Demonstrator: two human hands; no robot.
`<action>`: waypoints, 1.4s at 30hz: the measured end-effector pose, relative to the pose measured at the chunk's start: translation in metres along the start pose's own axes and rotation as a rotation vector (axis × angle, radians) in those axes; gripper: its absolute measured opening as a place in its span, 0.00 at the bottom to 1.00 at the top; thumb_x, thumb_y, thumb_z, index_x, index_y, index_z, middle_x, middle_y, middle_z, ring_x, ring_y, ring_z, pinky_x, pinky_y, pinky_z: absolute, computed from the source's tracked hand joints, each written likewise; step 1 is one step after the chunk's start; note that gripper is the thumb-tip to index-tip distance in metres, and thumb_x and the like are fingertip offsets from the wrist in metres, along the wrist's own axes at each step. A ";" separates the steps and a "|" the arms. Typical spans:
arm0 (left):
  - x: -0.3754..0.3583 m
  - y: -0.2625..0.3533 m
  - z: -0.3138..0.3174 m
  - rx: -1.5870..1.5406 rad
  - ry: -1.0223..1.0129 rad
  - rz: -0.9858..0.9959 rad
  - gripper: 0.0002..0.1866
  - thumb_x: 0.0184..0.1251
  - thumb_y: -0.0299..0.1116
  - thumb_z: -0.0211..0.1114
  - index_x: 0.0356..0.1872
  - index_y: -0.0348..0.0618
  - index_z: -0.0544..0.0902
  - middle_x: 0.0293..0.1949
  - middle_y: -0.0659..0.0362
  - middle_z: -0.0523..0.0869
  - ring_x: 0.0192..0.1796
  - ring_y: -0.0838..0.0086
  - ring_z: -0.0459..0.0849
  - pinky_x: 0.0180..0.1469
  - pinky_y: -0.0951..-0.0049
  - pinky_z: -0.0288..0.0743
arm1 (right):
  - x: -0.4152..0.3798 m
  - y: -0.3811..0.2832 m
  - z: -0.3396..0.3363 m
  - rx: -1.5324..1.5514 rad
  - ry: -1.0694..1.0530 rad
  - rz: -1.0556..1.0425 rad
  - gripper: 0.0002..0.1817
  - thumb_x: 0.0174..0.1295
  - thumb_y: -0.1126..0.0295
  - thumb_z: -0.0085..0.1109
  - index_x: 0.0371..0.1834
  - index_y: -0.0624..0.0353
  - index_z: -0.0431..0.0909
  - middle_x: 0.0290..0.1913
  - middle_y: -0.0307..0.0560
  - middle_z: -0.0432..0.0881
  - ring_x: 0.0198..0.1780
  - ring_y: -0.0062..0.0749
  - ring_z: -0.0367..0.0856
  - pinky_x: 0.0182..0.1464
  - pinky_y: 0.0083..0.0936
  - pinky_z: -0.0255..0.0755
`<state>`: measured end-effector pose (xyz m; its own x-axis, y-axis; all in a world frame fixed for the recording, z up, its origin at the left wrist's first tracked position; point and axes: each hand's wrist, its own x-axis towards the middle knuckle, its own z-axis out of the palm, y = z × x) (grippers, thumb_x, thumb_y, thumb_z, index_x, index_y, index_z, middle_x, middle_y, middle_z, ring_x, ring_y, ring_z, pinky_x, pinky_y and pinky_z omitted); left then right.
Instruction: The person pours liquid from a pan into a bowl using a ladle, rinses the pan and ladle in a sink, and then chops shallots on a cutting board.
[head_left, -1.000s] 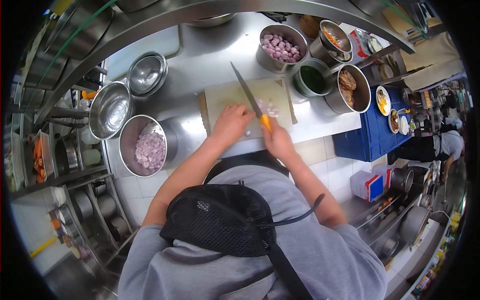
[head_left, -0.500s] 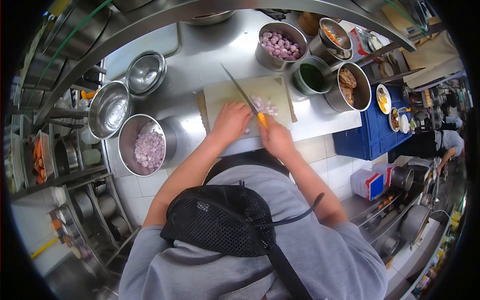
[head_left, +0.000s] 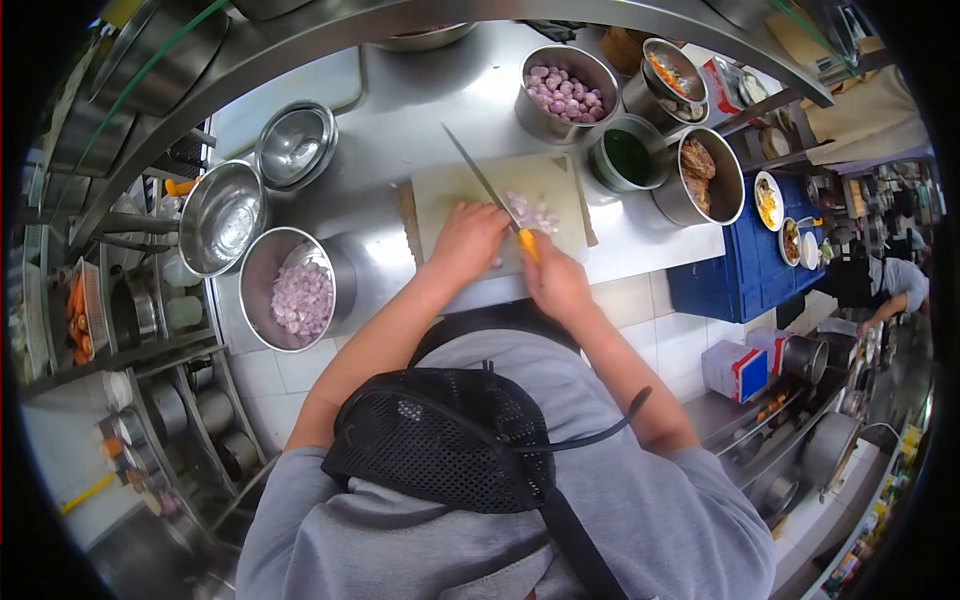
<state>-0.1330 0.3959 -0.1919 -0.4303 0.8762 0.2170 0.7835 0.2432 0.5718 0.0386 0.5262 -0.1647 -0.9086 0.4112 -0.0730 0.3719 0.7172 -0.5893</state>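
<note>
My right hand (head_left: 558, 280) grips the yellow handle of a long kitchen knife (head_left: 472, 163), its blade pointing away to the upper left. Close against the blade, my left hand (head_left: 468, 243) presses down on a pale cutting board (head_left: 445, 190) with its fingers curled; whatever lies under them is hidden. Sliced shallots (head_left: 535, 210) are heaped on the board just right of the blade. A small pinkish piece (head_left: 497, 263) shows between my hands.
Whole peeled shallots (head_left: 568, 95) fill a pot at the back, and chopped shallots (head_left: 302, 300) lie in a pot at left. Green liquid (head_left: 627, 156) and browned food (head_left: 697, 175) stand in containers at right. Steel bowls (head_left: 222, 218) sit at left; a co-worker (head_left: 890, 280) is far right.
Both hands and the knife keep nearly the same place on the board. The whole view has shifted very slightly. The co-worker's arm at far right has moved a little.
</note>
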 end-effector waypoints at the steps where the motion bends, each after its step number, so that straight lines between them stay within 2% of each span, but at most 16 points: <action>1: 0.000 0.000 0.001 0.004 0.000 0.006 0.03 0.72 0.29 0.70 0.43 0.44 0.87 0.43 0.55 0.88 0.53 0.52 0.86 0.58 0.49 0.75 | -0.001 -0.004 -0.003 0.025 0.013 -0.002 0.21 0.84 0.59 0.59 0.71 0.61 0.74 0.41 0.68 0.92 0.42 0.69 0.92 0.46 0.60 0.84; 11: 0.000 0.001 0.002 0.015 0.013 0.029 0.02 0.73 0.29 0.70 0.42 0.44 0.86 0.42 0.55 0.89 0.51 0.54 0.86 0.59 0.51 0.74 | 0.001 0.007 0.006 -0.028 -0.045 0.005 0.21 0.84 0.60 0.59 0.70 0.62 0.74 0.42 0.68 0.92 0.42 0.70 0.92 0.46 0.60 0.84; 18: -0.001 -0.001 0.006 0.019 0.006 0.032 0.02 0.72 0.29 0.70 0.42 0.45 0.86 0.43 0.55 0.89 0.51 0.54 0.85 0.59 0.52 0.74 | -0.001 0.011 0.008 -0.001 0.003 -0.024 0.21 0.84 0.60 0.59 0.71 0.61 0.75 0.42 0.68 0.92 0.42 0.70 0.92 0.45 0.60 0.84; 34: -0.003 -0.006 0.005 0.011 0.035 0.044 0.03 0.73 0.29 0.71 0.42 0.44 0.87 0.41 0.55 0.89 0.49 0.55 0.86 0.59 0.54 0.74 | -0.001 -0.008 -0.003 0.012 -0.041 0.043 0.21 0.84 0.61 0.59 0.71 0.62 0.74 0.42 0.69 0.92 0.43 0.70 0.92 0.46 0.61 0.84; 39: -0.003 -0.003 0.005 0.030 0.042 0.055 0.03 0.73 0.29 0.71 0.43 0.44 0.87 0.40 0.56 0.89 0.49 0.56 0.86 0.59 0.54 0.74 | -0.001 0.013 0.014 0.006 -0.038 0.022 0.20 0.85 0.60 0.59 0.69 0.61 0.75 0.41 0.70 0.92 0.43 0.72 0.91 0.46 0.61 0.84; 41: -0.005 -0.001 0.005 0.025 0.022 0.052 0.04 0.73 0.29 0.72 0.43 0.44 0.88 0.43 0.55 0.89 0.50 0.55 0.86 0.60 0.54 0.75 | 0.000 0.016 0.013 0.009 -0.045 0.026 0.20 0.85 0.60 0.59 0.69 0.61 0.75 0.41 0.70 0.91 0.43 0.73 0.91 0.47 0.62 0.83; 42: -0.004 0.001 0.006 0.026 0.024 0.056 0.04 0.73 0.29 0.72 0.43 0.44 0.88 0.43 0.55 0.89 0.50 0.55 0.86 0.60 0.54 0.75 | 0.001 0.018 0.011 0.085 -0.048 0.084 0.19 0.85 0.59 0.59 0.68 0.61 0.76 0.41 0.71 0.91 0.44 0.74 0.91 0.47 0.63 0.83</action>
<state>-0.1282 0.3954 -0.1967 -0.3959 0.8787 0.2668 0.8176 0.2051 0.5380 0.0425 0.5337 -0.1844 -0.8836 0.4393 -0.1619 0.4316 0.6303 -0.6453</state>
